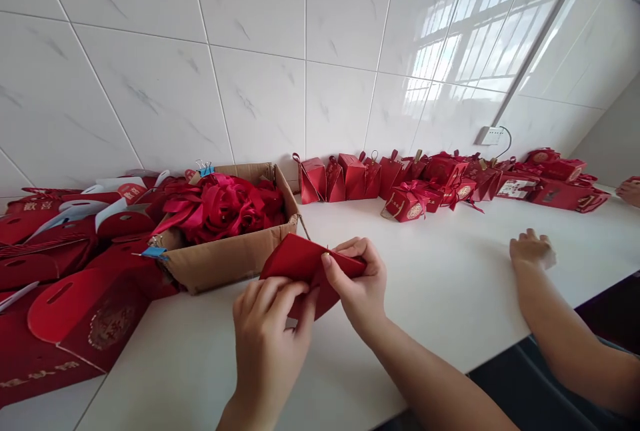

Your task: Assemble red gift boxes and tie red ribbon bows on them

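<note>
A small red paper gift box (293,256), partly folded, is held above the white table between my two hands. My left hand (273,321) pinches its near lower side, with thumb and fingertips pressed together on the paper. My right hand (363,284) grips the right-hand end, thumb on the near face and fingers behind. A thin point sticks up by my right thumb; I cannot make out what it is. Behind the box stands a brown cardboard box (230,261) filled with shiny red ribbons (225,207).
Several large red boxes (85,311) are piled at the left. Along the tiled wall stand small red gift boxes (353,177), some with ribbon bows (407,201). A co-worker's arm (555,324) rests at the right, and another hand (629,191) shows at the far right edge.
</note>
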`<state>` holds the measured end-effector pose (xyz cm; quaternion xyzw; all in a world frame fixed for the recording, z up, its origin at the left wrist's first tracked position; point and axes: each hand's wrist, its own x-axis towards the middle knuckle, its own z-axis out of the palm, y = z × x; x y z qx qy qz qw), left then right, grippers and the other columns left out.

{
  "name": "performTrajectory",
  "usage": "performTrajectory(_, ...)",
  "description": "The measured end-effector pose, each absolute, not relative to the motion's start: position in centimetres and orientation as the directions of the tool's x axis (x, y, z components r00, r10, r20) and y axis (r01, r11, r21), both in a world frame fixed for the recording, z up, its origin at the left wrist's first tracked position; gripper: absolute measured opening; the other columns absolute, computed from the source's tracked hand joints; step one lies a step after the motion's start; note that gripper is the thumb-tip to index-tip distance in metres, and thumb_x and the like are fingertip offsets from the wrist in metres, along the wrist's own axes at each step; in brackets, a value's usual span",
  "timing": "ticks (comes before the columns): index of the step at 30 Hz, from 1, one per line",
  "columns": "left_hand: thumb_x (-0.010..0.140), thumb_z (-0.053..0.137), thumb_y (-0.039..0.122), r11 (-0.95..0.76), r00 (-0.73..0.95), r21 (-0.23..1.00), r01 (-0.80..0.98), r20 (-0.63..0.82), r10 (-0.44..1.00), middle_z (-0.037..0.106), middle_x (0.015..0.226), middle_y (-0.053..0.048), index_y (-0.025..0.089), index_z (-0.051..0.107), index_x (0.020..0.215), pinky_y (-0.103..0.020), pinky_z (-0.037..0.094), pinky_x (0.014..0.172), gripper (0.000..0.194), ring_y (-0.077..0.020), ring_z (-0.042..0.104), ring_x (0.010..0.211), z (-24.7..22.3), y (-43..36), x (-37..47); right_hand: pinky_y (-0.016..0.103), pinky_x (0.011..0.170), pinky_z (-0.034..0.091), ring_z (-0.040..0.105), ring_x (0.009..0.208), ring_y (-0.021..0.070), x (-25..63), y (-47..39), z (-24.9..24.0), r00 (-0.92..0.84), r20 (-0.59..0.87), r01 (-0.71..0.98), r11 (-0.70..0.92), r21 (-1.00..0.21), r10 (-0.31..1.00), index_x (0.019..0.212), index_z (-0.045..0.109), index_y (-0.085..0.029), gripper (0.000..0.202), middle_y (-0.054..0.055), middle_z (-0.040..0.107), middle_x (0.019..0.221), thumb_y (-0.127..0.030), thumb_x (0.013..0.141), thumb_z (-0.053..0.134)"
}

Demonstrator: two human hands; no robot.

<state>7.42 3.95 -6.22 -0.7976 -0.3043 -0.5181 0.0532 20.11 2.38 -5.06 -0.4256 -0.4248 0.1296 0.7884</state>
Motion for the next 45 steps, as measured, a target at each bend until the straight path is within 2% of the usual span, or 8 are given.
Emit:
performTrajectory(9,0.072,0.073,0.034,-0.579,0.048,0.706,0.408,0.616,0.786,0.069,0.078,0.001,0.022,0.068,0.078,-0.025,0.049,0.067,0.014,-0.0154,0.064,0.073,-3.1,4.1,2.8,0.026,0.053,0.044,0.050,0.056,0.0115,20.7,2.1,-4.9,0.512,0.617,0.161,0.638,-0.753,0.598,0.066,0.046,-0.021,0.025,-0.003,0.054,0.062,-0.018,0.067,0.071)
performTrajectory(13,0.059,0.082,0.026,-0.456,-0.190,0.890,-0.023,0.444,0.876,0.070,0.072,0.003,0.022,0.061,0.078,-0.020,0.054,0.069,0.028,-0.0139,0.068,0.070,-1.3,2.6,1.9,0.028,0.053,0.045,0.053,0.057,0.0130,20.1,1.3,-5.1,0.274,0.814,0.238,0.784,-0.574,0.513,0.072,0.048,-0.022,0.024,-0.001,0.058,0.066,-0.013,0.067,0.069)
performTrajectory(17,0.064,0.077,0.012,-0.555,-0.284,0.829,-0.073,0.516,0.808,0.067,0.074,0.007,0.028,0.052,0.097,-0.024,0.058,0.068,0.045,-0.0128,0.066,0.067,-0.2,0.7,2.2,0.030,0.052,0.047,0.055,0.057,0.0141,19.7,0.8,-5.5,0.117,0.909,0.271,0.868,-0.417,0.401,0.078,0.051,-0.022,0.025,0.001,0.058,0.068,-0.009,0.065,0.068)
performTrajectory(21,0.074,0.068,0.008,-0.764,0.053,0.628,0.147,0.767,0.640,0.066,0.081,0.003,0.025,0.063,0.086,-0.023,0.056,0.071,0.021,-0.0141,0.065,0.080,-0.6,0.5,1.5,0.031,0.051,0.047,0.058,0.056,0.0153,19.4,0.7,-5.7,0.028,0.943,0.297,0.898,-0.324,0.331,0.084,0.053,-0.021,0.027,0.002,0.059,0.069,-0.007,0.065,0.066)
performTrajectory(28,0.090,0.040,0.009,-0.684,0.329,0.722,0.103,0.624,0.709,0.072,0.099,-0.002,0.029,0.068,0.101,-0.029,0.059,0.078,0.036,-0.0199,0.065,0.104,-1.1,1.3,0.1,0.035,0.053,0.049,0.059,0.055,0.0162,19.0,0.3,-5.4,-0.054,0.959,0.298,0.921,-0.251,0.279,0.087,0.054,-0.022,0.028,0.001,0.061,0.068,-0.008,0.065,0.064)
performTrajectory(34,0.084,0.057,0.008,-0.789,0.205,0.551,0.270,0.768,0.606,0.070,0.110,0.000,0.030,0.067,0.111,-0.037,0.054,0.093,0.036,-0.0204,0.064,0.104,-1.4,2.8,-0.5,0.035,0.052,0.048,0.059,0.054,0.0164,19.1,0.1,-5.3,-0.027,0.947,0.246,0.921,-0.303,0.319,0.085,0.055,-0.021,0.027,0.001,0.059,0.065,-0.007,0.063,0.065)
performTrajectory(39,0.074,0.067,0.000,-0.859,0.102,0.211,0.467,0.952,0.290,0.067,0.103,0.002,0.036,0.068,0.110,-0.036,0.055,0.076,0.051,-0.0179,0.064,0.088,-2.1,3.1,-0.9,0.034,0.051,0.048,0.058,0.053,0.0159,19.1,0.0,-5.1,-0.025,0.941,0.258,0.912,-0.319,0.337,0.085,0.054,-0.022,0.026,0.001,0.059,0.066,-0.009,0.065,0.064)
performTrajectory(45,0.076,0.067,0.009,-0.764,-0.007,0.347,0.545,0.912,0.409,0.056,0.115,0.005,0.046,0.068,0.102,-0.043,0.054,0.083,0.046,-0.0195,0.060,0.096,-1.8,2.0,-0.5,0.033,0.050,0.048,0.057,0.052,0.0154,18.9,0.0,-5.0,-0.022,0.934,0.241,0.909,-0.340,0.356,0.083,0.052,-0.023,0.023,0.001,0.058,0.063,-0.013,0.066,0.063)
